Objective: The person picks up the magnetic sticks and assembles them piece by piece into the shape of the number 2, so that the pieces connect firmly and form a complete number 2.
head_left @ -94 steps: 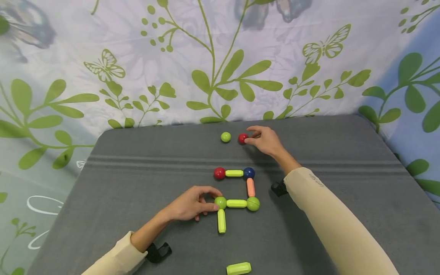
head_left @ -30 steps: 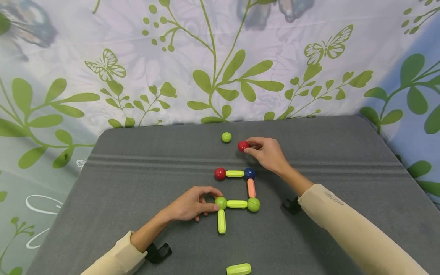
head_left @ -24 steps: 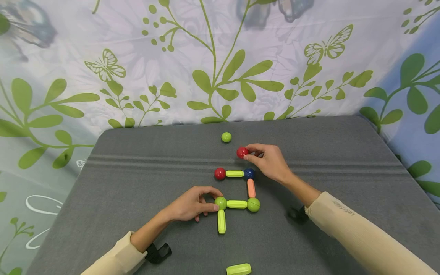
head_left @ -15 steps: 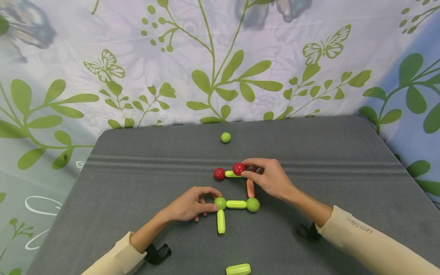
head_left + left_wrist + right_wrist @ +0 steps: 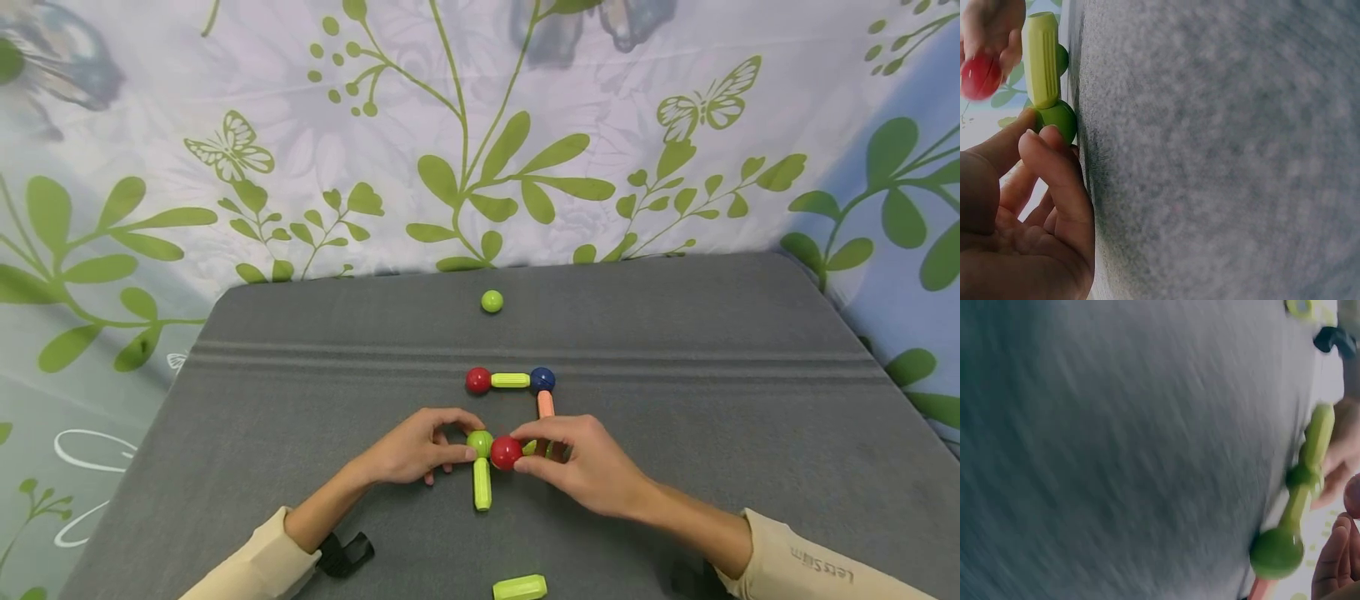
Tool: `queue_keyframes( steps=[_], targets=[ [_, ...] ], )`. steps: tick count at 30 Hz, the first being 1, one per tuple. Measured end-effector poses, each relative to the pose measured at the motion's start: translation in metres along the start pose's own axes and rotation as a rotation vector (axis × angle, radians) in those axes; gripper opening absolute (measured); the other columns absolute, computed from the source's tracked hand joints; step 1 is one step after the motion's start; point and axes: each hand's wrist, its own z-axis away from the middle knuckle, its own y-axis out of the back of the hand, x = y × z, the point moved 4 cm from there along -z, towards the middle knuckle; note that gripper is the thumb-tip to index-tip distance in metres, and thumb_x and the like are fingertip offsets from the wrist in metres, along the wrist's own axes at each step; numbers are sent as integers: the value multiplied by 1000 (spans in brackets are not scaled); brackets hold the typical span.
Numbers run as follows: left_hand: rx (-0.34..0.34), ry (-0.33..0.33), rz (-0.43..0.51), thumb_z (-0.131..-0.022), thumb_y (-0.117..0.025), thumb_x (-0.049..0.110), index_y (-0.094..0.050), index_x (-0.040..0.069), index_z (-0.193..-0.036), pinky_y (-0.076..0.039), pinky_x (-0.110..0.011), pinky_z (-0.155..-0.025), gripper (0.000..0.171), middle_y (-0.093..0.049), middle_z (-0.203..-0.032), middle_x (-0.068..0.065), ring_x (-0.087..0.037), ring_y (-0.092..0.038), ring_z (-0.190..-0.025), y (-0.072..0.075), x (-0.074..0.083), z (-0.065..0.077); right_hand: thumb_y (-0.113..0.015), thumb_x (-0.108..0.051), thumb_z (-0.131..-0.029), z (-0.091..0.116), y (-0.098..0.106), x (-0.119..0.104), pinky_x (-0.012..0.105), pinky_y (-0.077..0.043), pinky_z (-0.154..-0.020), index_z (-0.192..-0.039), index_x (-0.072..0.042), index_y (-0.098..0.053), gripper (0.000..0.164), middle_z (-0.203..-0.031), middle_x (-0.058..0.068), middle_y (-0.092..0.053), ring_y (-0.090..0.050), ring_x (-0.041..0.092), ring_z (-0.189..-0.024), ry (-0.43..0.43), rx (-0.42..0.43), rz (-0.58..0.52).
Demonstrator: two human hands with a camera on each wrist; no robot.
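Note:
Between thumb and fingers, my left hand (image 5: 423, 446) pinches a green ball (image 5: 478, 442) of a ball-and-stick chain. A yellow-green stick (image 5: 482, 485) runs from that ball toward me. My right hand (image 5: 588, 462) holds a red ball (image 5: 506, 452) by its fingertips, just right of the green ball and above the chain; the left wrist view shows this red ball (image 5: 980, 78) raised off the table. Behind the right hand, the chain's middle stick and second green ball are mostly hidden; the right wrist view shows that second green ball (image 5: 1277, 552). An orange stick (image 5: 546, 403) leads up to a blue ball (image 5: 542, 379).
A yellow-green stick (image 5: 511, 380) joins the blue ball to another red ball (image 5: 478, 380). Farther back lies a loose green ball (image 5: 492, 301). One loose yellow-green stick (image 5: 520, 587) lies near the front of the grey table (image 5: 315, 333). Patterned cloth (image 5: 300, 125) hangs behind.
My right hand has picked the red ball up from beside the far green ball and carried it toward me, over the chain, to my left hand. The left hand has stayed put.

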Motion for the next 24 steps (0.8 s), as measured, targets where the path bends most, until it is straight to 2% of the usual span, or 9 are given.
queue_keyframes(
  steps=[4, 10, 16, 24],
  targets=[
    [-4, -9, 0, -96, -67, 18, -65, 12, -122, -48, -27, -43, 26, -61, -108, -2, -16, -55, -57, -1, 0, 0, -74, -17, -91, 11, -11, -1, 23, -49, -53, -111, -10, -72, 22, -85, -7, -67, -56, 4, -66, 56, -43, -37],
    [-2, -5, -8, -96, -68, 18, -65, 12, -122, -48, -27, -43, 27, -61, -108, -2, -15, -55, -57, -1, -2, 0, -74, -19, -91, 19, -22, -1, 21, -49, -55, -112, -12, -71, 22, -89, -7, -68, -56, 2, -68, 67, -126, -67],
    [0, -10, -11, -96, -68, 18, -65, 11, -123, -48, -27, -43, 27, -61, -109, -2, -14, -56, -58, 0, -2, 0, -74, -23, -91, 20, -32, -3, 18, -49, -57, -110, -15, -72, 20, -91, -12, -67, -53, -4, -70, 107, -194, -28],
    [0, -6, -6, -96, -68, 18, -65, 11, -123, -48, -26, -43, 28, -61, -109, -2, -13, -56, -59, -1, -2, 0, -72, -24, -92, 22, -42, -4, 14, -47, -57, -110, -17, -72, 19, -88, -16, -62, -52, -7, -69, 85, -296, -28]
  ],
)
